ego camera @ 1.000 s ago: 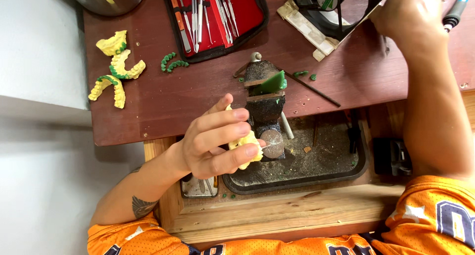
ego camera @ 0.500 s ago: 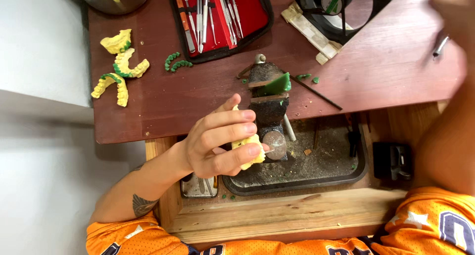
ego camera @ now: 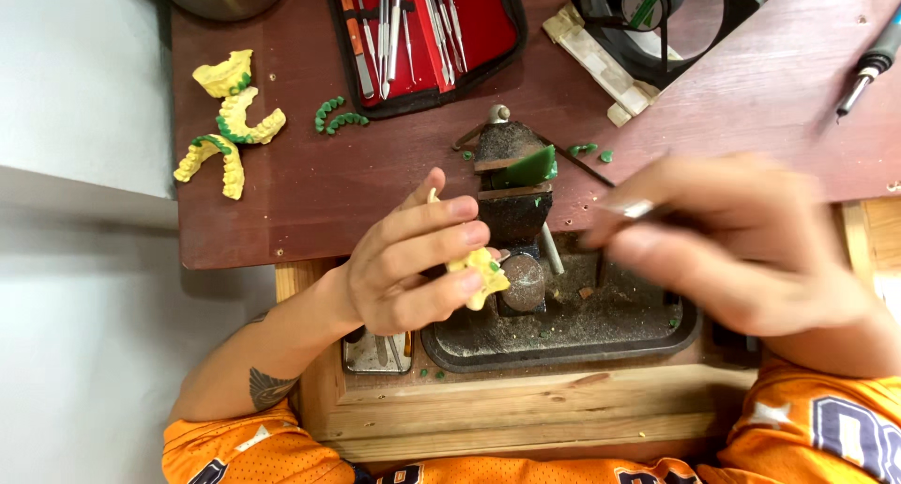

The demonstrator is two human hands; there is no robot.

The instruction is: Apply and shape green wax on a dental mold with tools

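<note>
a yellow dental cast (ego camera: 477,270) sits pinched in the left hand (ego camera: 408,263), just beside a small dark vise (ego camera: 511,212) above a black tray (ego camera: 563,338). the blurred right hand (ego camera: 732,245) grips a thin metal tool (ego camera: 638,208). more yellow casts (ego camera: 228,118) lie well apart on the reddish board (ego camera: 310,193).

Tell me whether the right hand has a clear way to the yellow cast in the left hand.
Probably yes: the right hand, pinching a thin metal tool, hovers apart from the yellow cast in the left hand; only the small vise stands nearby.
</note>
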